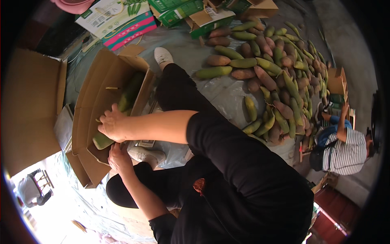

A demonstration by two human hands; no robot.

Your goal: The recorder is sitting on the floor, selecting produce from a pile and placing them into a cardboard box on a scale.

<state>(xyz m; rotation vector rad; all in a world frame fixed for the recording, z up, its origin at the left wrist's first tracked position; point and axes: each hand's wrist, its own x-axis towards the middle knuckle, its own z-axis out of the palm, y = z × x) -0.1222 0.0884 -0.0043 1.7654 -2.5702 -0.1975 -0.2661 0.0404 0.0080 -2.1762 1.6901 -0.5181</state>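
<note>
In front of me an open cardboard box [91, 89] holds long green radishes. My right hand [113, 123] reaches into it, fingers bent over a green radish [102, 141] whose pale end points toward the near corner. Another dark green radish [132, 91] lies further along inside, partly in shadow. At the near rim of the box, beside the pale radish end, is my left hand [120, 157]. Its fingers are curled at the cardboard edge, and their tips are partly hidden.
A large pile of green radishes [243, 63] and reddish-brown roots [266, 77] spreads over plastic sheeting at right. Printed cartons [174, 12] and a pink basin [73, 5] stand at the back. A large cardboard panel [30, 110] is at left. Another person [343, 152] sits beyond the pile.
</note>
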